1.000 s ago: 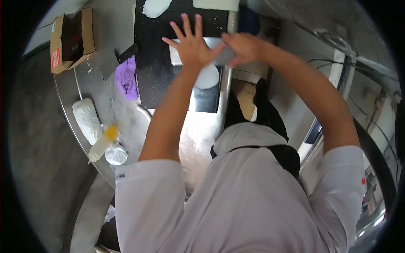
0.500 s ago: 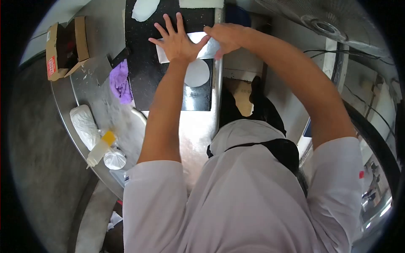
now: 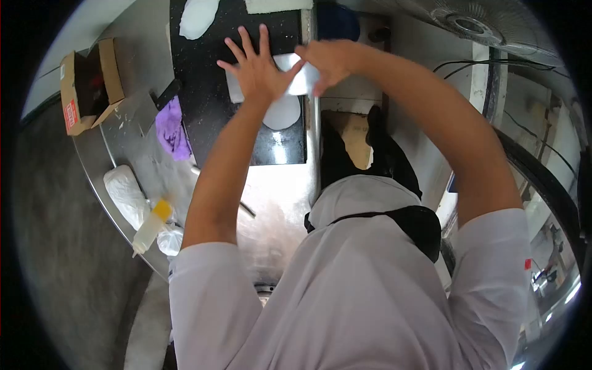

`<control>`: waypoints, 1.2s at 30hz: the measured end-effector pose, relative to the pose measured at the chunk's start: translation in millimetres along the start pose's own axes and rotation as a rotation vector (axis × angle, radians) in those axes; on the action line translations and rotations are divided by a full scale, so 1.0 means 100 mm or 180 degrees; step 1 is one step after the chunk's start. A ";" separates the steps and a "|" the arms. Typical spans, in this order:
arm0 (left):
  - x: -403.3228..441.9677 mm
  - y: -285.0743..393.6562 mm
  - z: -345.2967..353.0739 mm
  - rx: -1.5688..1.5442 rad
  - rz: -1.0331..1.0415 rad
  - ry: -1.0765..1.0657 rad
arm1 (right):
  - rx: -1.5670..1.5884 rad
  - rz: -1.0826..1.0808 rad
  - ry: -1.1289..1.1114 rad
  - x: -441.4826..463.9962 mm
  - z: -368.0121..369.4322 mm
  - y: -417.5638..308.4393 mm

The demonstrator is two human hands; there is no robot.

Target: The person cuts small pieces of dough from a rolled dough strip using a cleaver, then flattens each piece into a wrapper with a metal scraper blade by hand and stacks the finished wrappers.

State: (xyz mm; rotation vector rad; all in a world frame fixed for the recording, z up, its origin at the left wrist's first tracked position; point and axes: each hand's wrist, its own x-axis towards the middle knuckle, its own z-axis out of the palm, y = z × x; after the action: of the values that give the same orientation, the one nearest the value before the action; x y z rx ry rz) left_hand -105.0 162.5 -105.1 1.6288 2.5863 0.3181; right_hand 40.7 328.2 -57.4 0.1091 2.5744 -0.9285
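My left hand [image 3: 258,75] lies spread on a shiny flat metal blade [image 3: 235,90], over the black board [image 3: 213,117]. At the blade's right end, my right hand [image 3: 327,63] is closed round it; the handle part is hidden by the fingers. Just below the blade, a round white piece of dough [image 3: 283,114] rests on the board, partly covered by my left hand and wrist. Another white piece [image 3: 198,17] lies at the board's top left. A pale block [image 3: 279,5] sits at its top edge.
Left of the board are a purple cloth [image 3: 172,131] and a dark-handled tool [image 3: 165,94]. An open cardboard box [image 3: 112,77] stands at the upper left. A bottle with a yellow cap [image 3: 151,228] and white bags [image 3: 127,196] lie at the lower left. A fan [image 3: 468,23] is upper right.
The view has shifted, so the board and the things on the counter appear further left. Both hands stay at the blade, my left hand spread and my right hand closed.
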 end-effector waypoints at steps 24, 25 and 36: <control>0.35 -0.24 -0.24 -0.0128 0.1679 -0.0037 | 0.0385 0.0443 0.0456 -0.01 0.20 -0.18; 0.39 -0.23 -0.23 -0.0128 0.1746 -0.0143 | 0.0348 0.0452 0.0465 -0.06 0.26 -0.19; 0.63 -0.12 -0.49 0.0603 0.0841 0.0224 | -0.0193 0.0587 0.1269 0.24 -0.05 -0.05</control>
State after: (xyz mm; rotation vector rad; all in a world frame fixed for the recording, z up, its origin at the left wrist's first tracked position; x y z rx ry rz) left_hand -151.8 207.3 -56.3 2.0660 2.5173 0.1497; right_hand 16.1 326.4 -60.1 0.5561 2.8856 -0.8258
